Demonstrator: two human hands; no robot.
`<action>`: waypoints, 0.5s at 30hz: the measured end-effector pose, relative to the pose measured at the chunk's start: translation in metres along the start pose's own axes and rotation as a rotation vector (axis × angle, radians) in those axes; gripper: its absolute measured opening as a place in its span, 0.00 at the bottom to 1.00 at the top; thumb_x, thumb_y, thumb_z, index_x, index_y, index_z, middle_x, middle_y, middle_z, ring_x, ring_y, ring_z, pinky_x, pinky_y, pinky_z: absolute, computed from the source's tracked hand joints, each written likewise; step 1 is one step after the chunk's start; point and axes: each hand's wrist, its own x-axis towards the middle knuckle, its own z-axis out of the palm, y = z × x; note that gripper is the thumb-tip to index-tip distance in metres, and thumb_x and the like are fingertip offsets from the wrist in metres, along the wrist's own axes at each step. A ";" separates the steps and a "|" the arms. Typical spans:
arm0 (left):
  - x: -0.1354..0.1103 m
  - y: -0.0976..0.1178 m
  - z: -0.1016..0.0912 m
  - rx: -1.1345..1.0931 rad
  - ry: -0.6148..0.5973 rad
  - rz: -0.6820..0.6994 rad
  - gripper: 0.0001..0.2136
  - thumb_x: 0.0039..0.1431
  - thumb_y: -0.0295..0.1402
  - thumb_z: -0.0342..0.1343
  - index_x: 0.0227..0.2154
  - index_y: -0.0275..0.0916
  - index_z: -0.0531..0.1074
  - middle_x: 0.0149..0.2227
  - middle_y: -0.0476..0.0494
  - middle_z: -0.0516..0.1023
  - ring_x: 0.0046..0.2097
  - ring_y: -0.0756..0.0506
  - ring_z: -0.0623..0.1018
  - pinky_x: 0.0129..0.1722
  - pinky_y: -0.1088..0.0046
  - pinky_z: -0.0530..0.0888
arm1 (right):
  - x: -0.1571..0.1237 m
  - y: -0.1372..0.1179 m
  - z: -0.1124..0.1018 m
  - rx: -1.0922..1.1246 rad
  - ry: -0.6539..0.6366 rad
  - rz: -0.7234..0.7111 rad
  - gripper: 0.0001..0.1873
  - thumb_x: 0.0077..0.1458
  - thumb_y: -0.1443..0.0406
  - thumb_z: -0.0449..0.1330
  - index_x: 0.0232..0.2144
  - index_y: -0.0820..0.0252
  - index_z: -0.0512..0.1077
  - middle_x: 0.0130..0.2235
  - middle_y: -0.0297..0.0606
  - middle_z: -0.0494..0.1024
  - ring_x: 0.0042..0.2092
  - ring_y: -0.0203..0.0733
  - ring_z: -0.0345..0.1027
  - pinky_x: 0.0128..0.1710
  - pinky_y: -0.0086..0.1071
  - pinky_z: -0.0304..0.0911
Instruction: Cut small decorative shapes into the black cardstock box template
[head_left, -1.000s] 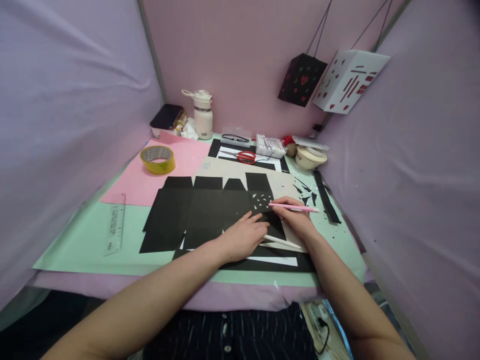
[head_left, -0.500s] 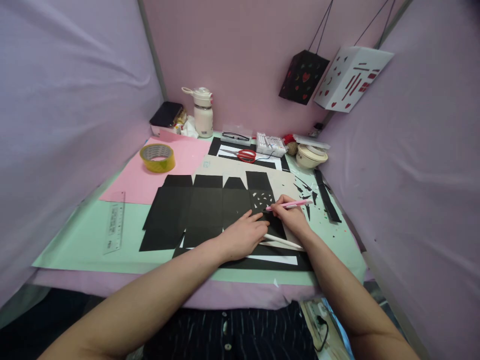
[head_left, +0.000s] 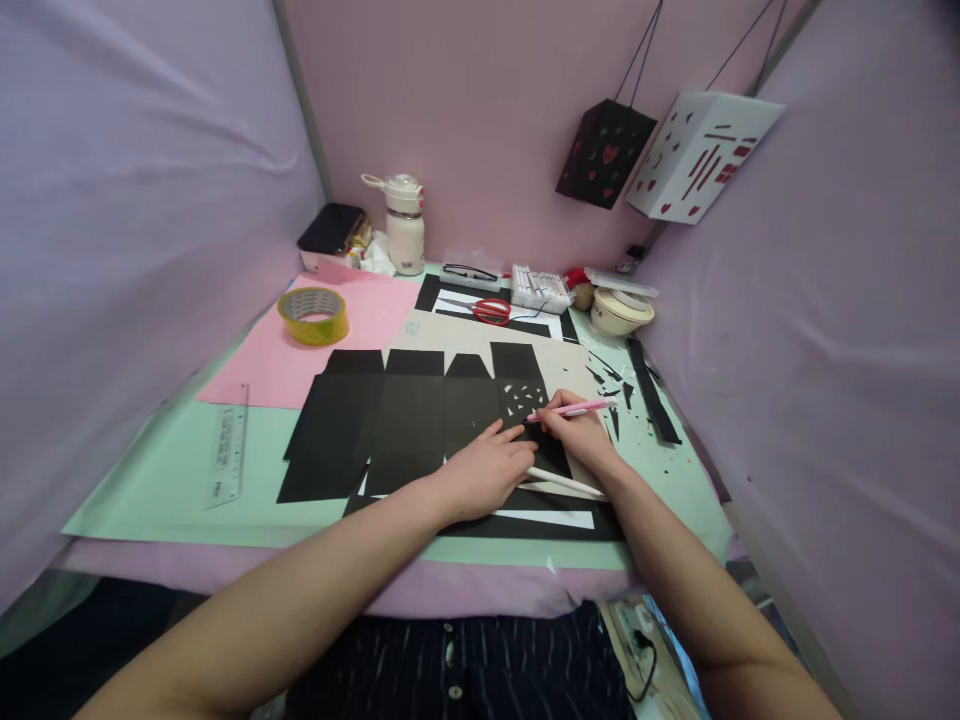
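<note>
A black card sheet [head_left: 409, 420], scored into panels with flaps along its far edge, lies flat in the middle of the table. Small angular holes [head_left: 520, 398] pierce its rightmost panel. My left hand [head_left: 491, 465] rests on the card with fingers stretched out, fingertips just below the holes. A slim pink pen-shaped craft knife [head_left: 577, 408] is pinched in my right hand [head_left: 574, 430], its tip down on the card near my left fingertips; the blade itself is too small to see. A white stick-like tool [head_left: 566, 482] lies by my right wrist.
Yellow tape [head_left: 313, 318] and a clear ruler [head_left: 226, 445] are at left. Red-handled scissors [head_left: 491, 311], a marker box [head_left: 540, 288] and a bottle [head_left: 405, 230] stand behind. Black scraps [head_left: 619, 385] litter the right, near a bowl [head_left: 621, 312]. Paper lanterns [head_left: 607, 150] hang above.
The knife tip and my right hand have shifted slightly left across the card. My left hand keeps its place, and the card has not visibly moved.
</note>
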 end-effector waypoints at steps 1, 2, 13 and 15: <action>0.000 0.000 0.000 -0.001 -0.003 0.000 0.07 0.65 0.31 0.46 0.39 0.37 0.68 0.56 0.43 0.69 0.62 0.39 0.62 0.61 0.55 0.56 | 0.000 0.000 0.000 -0.002 -0.001 0.002 0.09 0.47 0.60 0.58 0.21 0.56 0.64 0.23 0.31 0.73 0.29 0.39 0.66 0.30 0.32 0.57; 0.000 0.000 0.000 -0.003 -0.006 0.001 0.07 0.65 0.31 0.46 0.39 0.37 0.68 0.56 0.43 0.69 0.62 0.39 0.61 0.61 0.54 0.56 | 0.000 -0.001 0.000 -0.005 -0.001 0.003 0.09 0.47 0.60 0.58 0.21 0.56 0.64 0.23 0.31 0.73 0.28 0.39 0.65 0.30 0.32 0.56; 0.000 0.001 -0.002 -0.025 -0.011 -0.003 0.08 0.65 0.30 0.45 0.39 0.37 0.69 0.56 0.42 0.69 0.63 0.39 0.61 0.61 0.53 0.56 | -0.001 -0.005 0.000 -0.007 -0.005 0.016 0.07 0.47 0.62 0.57 0.21 0.56 0.64 0.24 0.32 0.74 0.32 0.41 0.69 0.31 0.32 0.58; 0.000 0.001 -0.002 -0.024 -0.010 -0.004 0.08 0.65 0.30 0.45 0.40 0.37 0.69 0.56 0.42 0.69 0.63 0.39 0.61 0.61 0.54 0.56 | -0.001 -0.004 0.000 0.003 -0.004 0.013 0.07 0.46 0.61 0.57 0.21 0.56 0.64 0.24 0.32 0.73 0.33 0.42 0.70 0.32 0.32 0.59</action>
